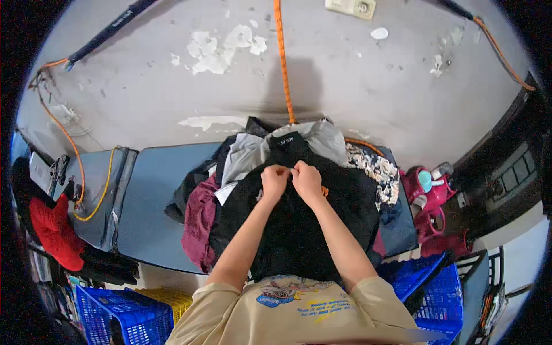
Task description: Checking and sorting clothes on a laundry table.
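A black garment [297, 241] lies spread over the heap before me, its lower part reaching my lap. My left hand [275, 183] and my right hand [307, 180] are close together near the garment's upper part, thumbs and fingertips pinched on it. The small part between the fingertips is too hidden to make out. Just beyond my hands, a black neck piece [285, 144] bears printed writing. Grey cloth [246, 157] and a floral cloth [379, 174] stick out around the black garment. A maroon garment [199, 230] hangs out on the left.
The heap rests on a blue padded bench [166, 198] against a peeling wall [142, 99]. An orange rope [282, 60] hangs behind it. Blue plastic crates [125, 315] stand at both sides. Red cloth [56, 233] lies left; pink plastic containers [435, 198] stand right.
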A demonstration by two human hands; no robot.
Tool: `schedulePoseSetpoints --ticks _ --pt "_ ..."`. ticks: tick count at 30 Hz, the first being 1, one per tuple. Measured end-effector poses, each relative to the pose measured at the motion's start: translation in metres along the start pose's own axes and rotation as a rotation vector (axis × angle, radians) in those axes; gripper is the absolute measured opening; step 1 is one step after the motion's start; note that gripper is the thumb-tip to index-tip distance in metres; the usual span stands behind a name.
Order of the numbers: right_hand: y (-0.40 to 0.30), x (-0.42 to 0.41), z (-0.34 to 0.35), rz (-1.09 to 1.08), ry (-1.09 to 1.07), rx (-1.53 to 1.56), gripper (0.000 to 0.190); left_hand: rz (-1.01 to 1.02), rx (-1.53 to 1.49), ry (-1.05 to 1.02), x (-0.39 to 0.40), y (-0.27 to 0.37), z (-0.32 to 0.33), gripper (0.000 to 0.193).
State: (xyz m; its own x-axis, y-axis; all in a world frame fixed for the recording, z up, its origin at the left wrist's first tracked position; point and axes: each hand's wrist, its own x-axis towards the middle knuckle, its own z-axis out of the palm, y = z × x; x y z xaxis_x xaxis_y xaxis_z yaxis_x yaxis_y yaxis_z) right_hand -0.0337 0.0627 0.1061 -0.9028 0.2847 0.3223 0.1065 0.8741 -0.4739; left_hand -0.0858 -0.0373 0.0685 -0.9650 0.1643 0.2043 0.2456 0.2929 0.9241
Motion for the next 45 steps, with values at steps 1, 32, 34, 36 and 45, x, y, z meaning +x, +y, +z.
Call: schedulePoseSetpoints --ticks 1,32,34,36,45 --pt "-0.007 -0.003 -0.003 0.006 0.015 0.020 0.015 -0.060 -0.075 -0.028 -0.007 0.005 -0.004 0.019" --pt "-0.009 -0.063 -0.096 -0.233 0.143 0.376 0.018 0.190 -0.270 -0.092 -0.074 0.084 -0.022 0.021" --pt "-0.008 -0.052 -0.090 -0.150 0.190 0.451 0.016 0.178 -0.242 -0.103 -0.063 0.082 -0.024 0.022" --pt "-0.008 -0.042 -0.081 -0.133 0.164 0.433 0.015 0.189 -0.190 -0.192 -0.049 0.076 -0.026 0.023" --pt "0.007 -0.017 -0.043 -0.103 0.087 0.355 0.010 0.229 0.002 -0.189 -0.010 0.031 -0.023 0.019"
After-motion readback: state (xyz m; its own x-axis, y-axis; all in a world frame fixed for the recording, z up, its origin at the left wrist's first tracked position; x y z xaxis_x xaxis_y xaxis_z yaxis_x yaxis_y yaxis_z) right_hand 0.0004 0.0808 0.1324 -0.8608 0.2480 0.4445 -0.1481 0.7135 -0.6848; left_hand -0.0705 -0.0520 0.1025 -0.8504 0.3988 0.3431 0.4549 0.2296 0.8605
